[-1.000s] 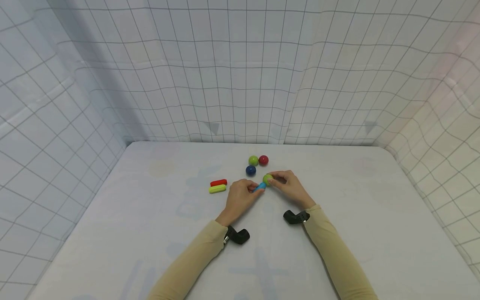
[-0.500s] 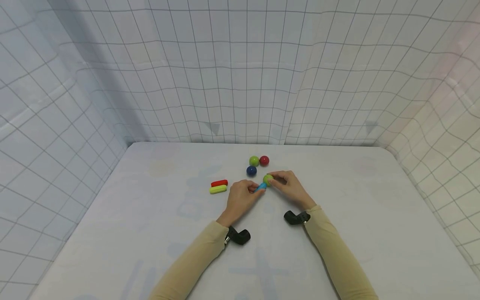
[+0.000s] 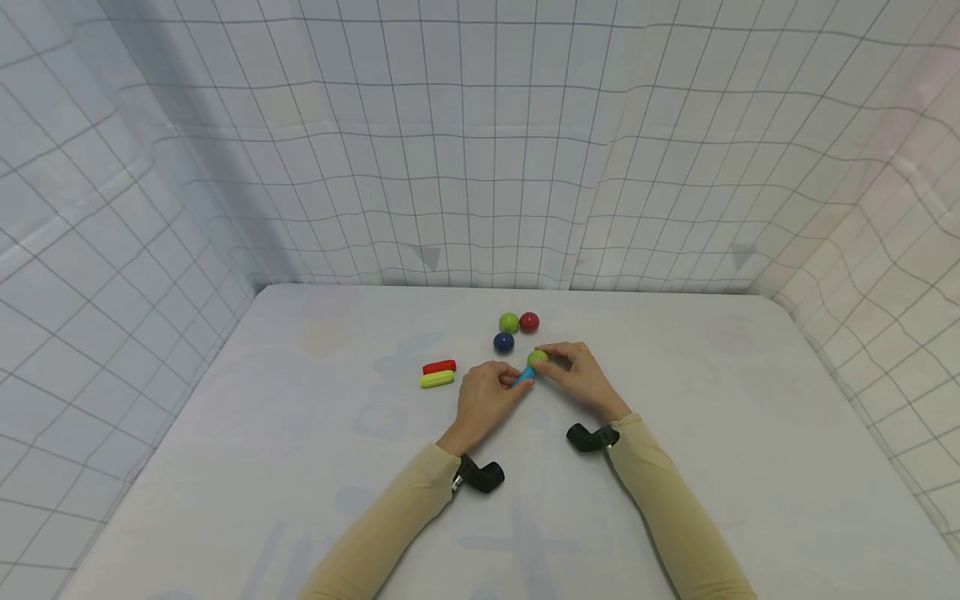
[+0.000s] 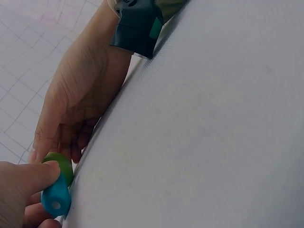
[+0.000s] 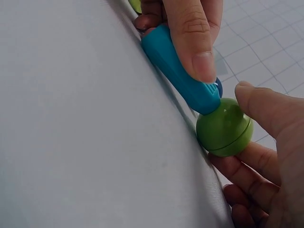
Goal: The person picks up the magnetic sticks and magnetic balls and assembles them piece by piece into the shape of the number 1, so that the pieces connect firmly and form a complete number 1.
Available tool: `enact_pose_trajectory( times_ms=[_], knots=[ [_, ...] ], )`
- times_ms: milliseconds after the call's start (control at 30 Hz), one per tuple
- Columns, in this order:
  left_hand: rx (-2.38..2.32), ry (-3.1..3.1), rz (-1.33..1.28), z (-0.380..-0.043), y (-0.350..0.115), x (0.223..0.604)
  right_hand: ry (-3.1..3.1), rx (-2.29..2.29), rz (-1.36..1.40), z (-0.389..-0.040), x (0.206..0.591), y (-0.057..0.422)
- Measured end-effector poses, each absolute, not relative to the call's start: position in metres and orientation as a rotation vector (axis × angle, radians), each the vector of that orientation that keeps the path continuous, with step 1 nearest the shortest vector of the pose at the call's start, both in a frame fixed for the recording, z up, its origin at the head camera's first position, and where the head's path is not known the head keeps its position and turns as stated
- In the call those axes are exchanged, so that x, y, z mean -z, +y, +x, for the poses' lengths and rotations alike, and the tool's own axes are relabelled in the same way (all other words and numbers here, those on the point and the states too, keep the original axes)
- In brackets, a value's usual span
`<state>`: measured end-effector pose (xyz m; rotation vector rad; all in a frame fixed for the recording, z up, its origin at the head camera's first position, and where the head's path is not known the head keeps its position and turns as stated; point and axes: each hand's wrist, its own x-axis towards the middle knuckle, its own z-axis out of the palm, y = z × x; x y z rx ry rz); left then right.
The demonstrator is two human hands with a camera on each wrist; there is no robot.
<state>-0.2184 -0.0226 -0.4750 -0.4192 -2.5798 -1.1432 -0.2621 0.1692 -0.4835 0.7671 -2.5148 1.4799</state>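
Observation:
My left hand (image 3: pixel 483 398) pinches a blue toy rod (image 5: pixel 175 71) between thumb and fingers. At the rod's far end sits a green ball (image 5: pixel 223 128) with a seam round it, and the two touch. Thumb and fingertips of my right hand (image 3: pixel 583 382) hold that ball from the other side, low over the white table (image 3: pixel 645 483). In the left wrist view, the near end of the rod (image 4: pixel 56 198) shows a small pale dot, and the green ball (image 4: pixel 65 164) is partly hidden behind my left thumb.
Just beyond the hands lie a dark blue ball (image 3: pixel 503 342), another green ball (image 3: pixel 508 322) and a red ball (image 3: pixel 528 322). Left of the left hand, a red rod (image 3: pixel 438 367) and a yellow rod (image 3: pixel 437 379) lie side by side. Grid-patterned curtains (image 3: pixel 517 167) surround the table.
Both hands keep their hold on the blue rod and the green ball. The left hand has shifted very slightly right, along with a small drift of the whole head view.

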Motion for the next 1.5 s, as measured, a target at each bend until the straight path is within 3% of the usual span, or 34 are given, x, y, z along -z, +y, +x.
enact_pose_trajectory(
  times_ms=[200,567,1500],
  knots=[
    [1.159,-2.591,-0.412,-0.2194,-0.0215,0.4768,-2.516,-1.491,0.749,-0.2613,0.4839,0.1692],
    [1.226,-2.577,-0.416,-0.2205,-0.0209,0.4776,-2.651,-1.462,0.460,-0.2597,0.4812,0.1694],
    [1.298,-2.443,-0.366,-0.2228,-0.0243,0.4780,-2.618,-1.427,0.440,-0.2697,0.4869,0.1728]
  ],
)
